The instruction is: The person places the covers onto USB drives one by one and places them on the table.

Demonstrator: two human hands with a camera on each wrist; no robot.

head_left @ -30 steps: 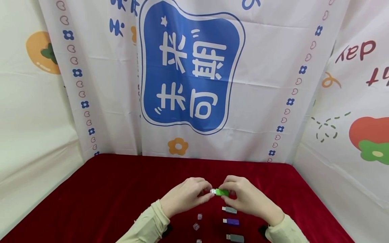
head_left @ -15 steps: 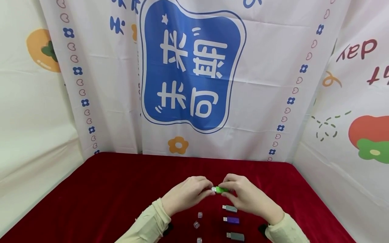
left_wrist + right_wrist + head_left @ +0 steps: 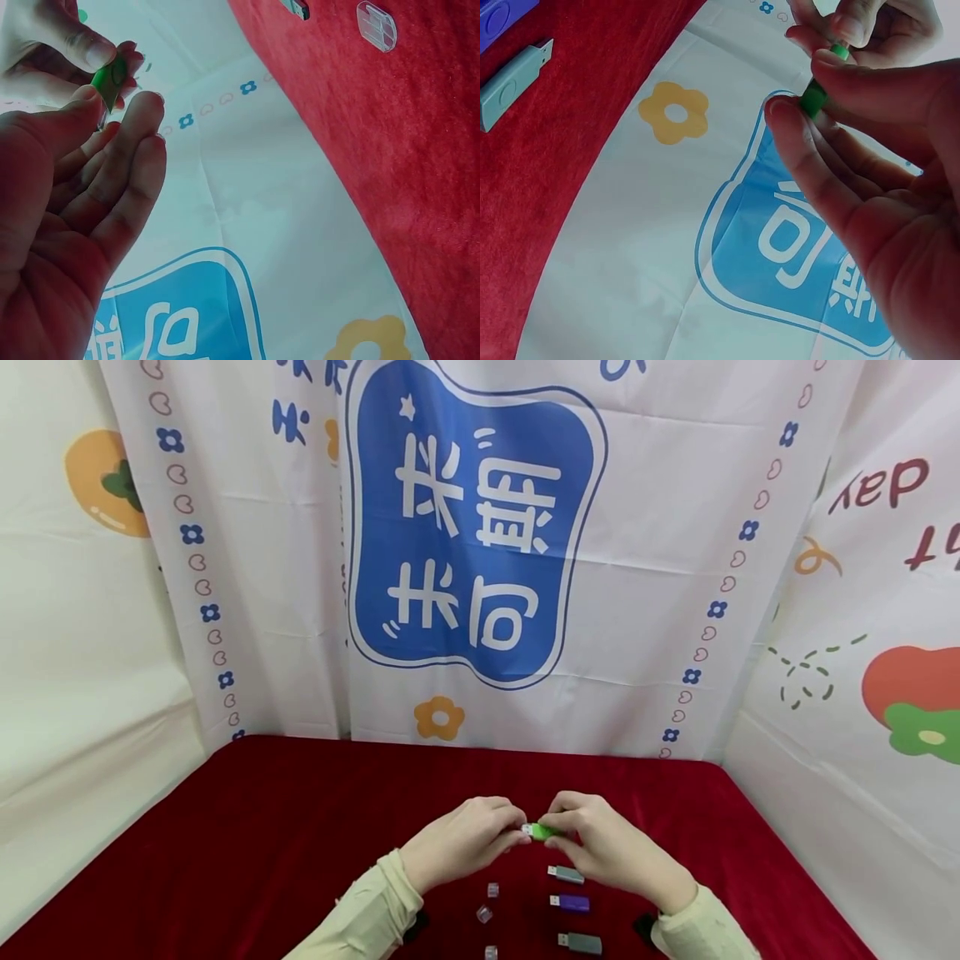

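Observation:
A green USB stick [image 3: 542, 832] is held in the air above the red cloth, its metal plug toward the left. My right hand [image 3: 603, 847] pinches its body between thumb and fingers. At the plug end, the thumb and fingers of my left hand [image 3: 461, 843] pinch a small clear cap [image 3: 102, 118]; it is mostly hidden, and how far it sits on the plug I cannot tell. Below the right hand lie a grey USB stick [image 3: 566, 874], a purple USB stick [image 3: 572, 903] and another grey stick [image 3: 581, 943], plugs to the left.
Three loose clear caps lie to the left of the sticks: a far cap [image 3: 492, 890], a middle cap [image 3: 484, 914] and a near cap [image 3: 491, 952]. Red cloth [image 3: 300, 835] covers the table. A printed white curtain [image 3: 645, 635] hangs behind it, with more at both sides.
The two hands have drawn slightly closer together around the green USB stick, and less of its plug end shows. The sticks and caps on the cloth stay put.

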